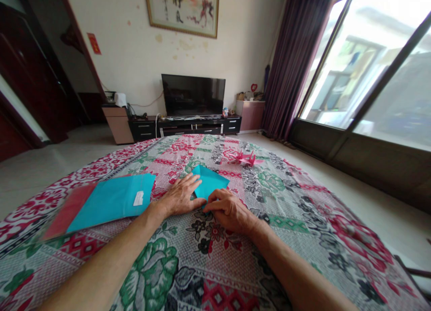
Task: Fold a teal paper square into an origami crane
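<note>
A folded piece of blue origami paper [211, 179] lies on the patterned tablecloth in front of me. My left hand [182, 195] rests on its left side, fingers stretched out flat and the thumb near the lower corner. At that near corner my right hand [229, 207] is closed, with thumb and index finger pinching the paper's edge. The fingers partly hide the corner. Just beyond the paper sit pink folded paper figures [248, 158] with pointed tips, which look like cranes.
To the left lies a pack of blue paper sheets [111, 198] with a white label, overlapping red sheets [69, 210]. The round table's floral tablecloth [276, 239] spreads all around. Behind the table stand a television [193, 95] and a low cabinet [144, 129].
</note>
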Demonstrator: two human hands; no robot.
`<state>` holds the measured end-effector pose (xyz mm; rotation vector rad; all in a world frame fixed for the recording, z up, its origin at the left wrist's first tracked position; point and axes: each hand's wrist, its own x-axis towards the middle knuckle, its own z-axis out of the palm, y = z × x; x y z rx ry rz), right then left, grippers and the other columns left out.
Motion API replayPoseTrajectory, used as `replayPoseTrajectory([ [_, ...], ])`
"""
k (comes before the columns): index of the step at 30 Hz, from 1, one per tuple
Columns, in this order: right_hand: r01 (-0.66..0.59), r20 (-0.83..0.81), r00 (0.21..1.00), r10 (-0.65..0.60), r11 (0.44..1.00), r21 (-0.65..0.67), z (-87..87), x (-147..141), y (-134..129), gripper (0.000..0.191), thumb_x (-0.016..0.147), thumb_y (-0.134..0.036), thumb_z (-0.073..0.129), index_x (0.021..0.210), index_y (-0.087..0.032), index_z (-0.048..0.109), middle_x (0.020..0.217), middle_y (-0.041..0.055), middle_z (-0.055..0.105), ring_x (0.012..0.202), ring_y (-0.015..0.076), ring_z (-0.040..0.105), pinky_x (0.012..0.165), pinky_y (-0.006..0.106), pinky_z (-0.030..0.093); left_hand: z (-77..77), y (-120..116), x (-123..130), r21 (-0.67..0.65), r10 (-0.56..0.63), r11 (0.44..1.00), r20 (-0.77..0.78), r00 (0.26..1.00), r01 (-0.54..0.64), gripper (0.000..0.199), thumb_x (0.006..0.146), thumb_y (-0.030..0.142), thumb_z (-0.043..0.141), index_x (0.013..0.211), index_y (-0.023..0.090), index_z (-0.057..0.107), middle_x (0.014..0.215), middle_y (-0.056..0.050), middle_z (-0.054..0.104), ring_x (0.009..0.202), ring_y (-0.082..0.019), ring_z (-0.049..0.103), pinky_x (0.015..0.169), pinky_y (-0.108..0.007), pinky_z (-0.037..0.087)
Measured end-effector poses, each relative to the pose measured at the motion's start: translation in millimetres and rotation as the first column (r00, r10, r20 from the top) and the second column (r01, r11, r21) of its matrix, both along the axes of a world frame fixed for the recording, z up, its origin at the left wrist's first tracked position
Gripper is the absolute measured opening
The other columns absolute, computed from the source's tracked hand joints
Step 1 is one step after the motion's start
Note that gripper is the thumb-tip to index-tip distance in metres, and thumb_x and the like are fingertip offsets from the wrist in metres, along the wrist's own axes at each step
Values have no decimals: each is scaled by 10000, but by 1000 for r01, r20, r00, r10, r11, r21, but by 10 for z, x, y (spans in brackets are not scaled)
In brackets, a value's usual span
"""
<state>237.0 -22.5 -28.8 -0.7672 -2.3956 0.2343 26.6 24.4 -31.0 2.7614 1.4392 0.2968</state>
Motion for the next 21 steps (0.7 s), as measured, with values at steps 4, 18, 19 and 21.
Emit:
replayPoseTrajectory([
  [4, -7, -8, 1000, 7, 1000, 2, -10, 3, 1, 296, 774, -67, 496, 896, -238, 705, 914, 29, 634, 816, 132, 545, 766, 310, 407, -3, 6, 1, -8, 2, 1000, -3, 1000, -2, 749, 797, 662, 349, 1366, 176, 368, 1477, -98, 283, 1368, -290, 189, 1080, -492, 224],
  [18, 16, 71, 997, -17, 1000, 12, 26, -5, -63, 381, 720, -42, 484, 944, -261, 701, 911, 43, 607, 816, 155, 512, 765, 337, 395, -43, 34, -42, -4, -4, 1000, 37, 999, 5, 773, 778, 681, 363, 1380, 196, 344, 1477, -76, 290, 1361, -284, 212, 1091, -458, 219],
  [19, 20, 77, 997, -21, 1000, 13, 26, -6, -64, 379, 718, -44, 485, 945, -258, 701, 905, 44, 605, 814, 155, 510, 764, 336, 395, -44, 34, -42, -5, -4, 1000, 42, 999, 4, 774, 778, 681, 365, 1381, 195, 343, 1477, -77, 289, 1361, -286, 208, 1091, -462, 218],
  [21, 22, 83, 996, -24, 1000, 17, 23, -7, -64, 374, 718, -50, 487, 944, -257, 700, 899, 42, 602, 811, 154, 506, 768, 336, 394, -43, 31, -41, -2, -3, 1000, 51, 999, 3, 771, 777, 683, 371, 1377, 198, 351, 1478, -78, 286, 1362, -293, 202, 1089, -472, 219],
])
